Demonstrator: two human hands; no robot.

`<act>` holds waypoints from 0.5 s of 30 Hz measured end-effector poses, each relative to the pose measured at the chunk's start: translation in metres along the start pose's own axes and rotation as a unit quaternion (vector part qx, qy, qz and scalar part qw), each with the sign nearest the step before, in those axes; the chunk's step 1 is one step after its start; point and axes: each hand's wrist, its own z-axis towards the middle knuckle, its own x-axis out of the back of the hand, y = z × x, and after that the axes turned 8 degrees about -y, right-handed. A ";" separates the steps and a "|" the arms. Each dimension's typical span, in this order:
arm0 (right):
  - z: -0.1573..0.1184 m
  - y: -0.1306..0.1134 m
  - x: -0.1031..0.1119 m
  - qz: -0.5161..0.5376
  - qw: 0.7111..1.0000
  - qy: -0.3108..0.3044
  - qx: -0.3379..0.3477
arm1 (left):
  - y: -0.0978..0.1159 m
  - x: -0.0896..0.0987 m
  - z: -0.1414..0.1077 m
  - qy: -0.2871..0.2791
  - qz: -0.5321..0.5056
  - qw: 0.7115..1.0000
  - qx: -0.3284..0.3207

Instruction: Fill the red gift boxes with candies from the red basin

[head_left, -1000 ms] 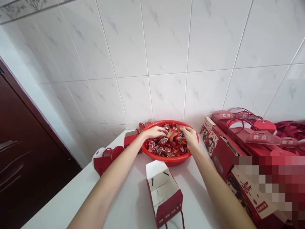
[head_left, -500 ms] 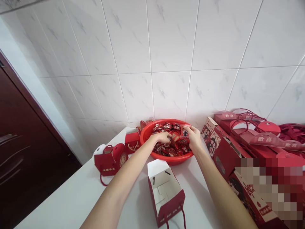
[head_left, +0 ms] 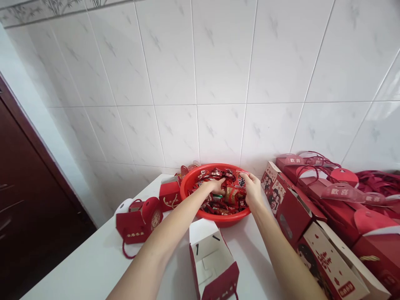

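A round red plastic basin (head_left: 227, 218) full of wrapped sweets (head_left: 222, 208) stands against the wall. My left hand (head_left: 216, 186) reaches in among the sweets, thumb and fingers apart, fingertips partly hidden. At the basin's right side my right hand (head_left: 252, 191) pinches a red snack packet (head_left: 240, 180) with black lettering. A gold-and-red packet (head_left: 231, 195) lies in the basin between the hands. In front of the basin sits an open red gift box (head_left: 222, 283), its white inside showing no contents and its lid flap raised.
Two red gift boxes, one with a rope handle (head_left: 134, 227) and one behind it (head_left: 169, 195), stand to the left. Many red boxes (head_left: 337, 204) and a cream printed box (head_left: 331, 262) crowd the right. The tiled wall (head_left: 218, 133) closes the back.
My left hand has shifted within the sweets, its thumb and fingers now wider apart. A gold-and-red packet shows more plainly near the right hand, which keeps its packet. The view has tilted slightly upward.
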 end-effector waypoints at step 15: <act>0.002 0.003 0.001 0.003 1.000 -0.003 0.003 | 0.012 -0.030 0.017 0.003 -0.001 1.000 0.025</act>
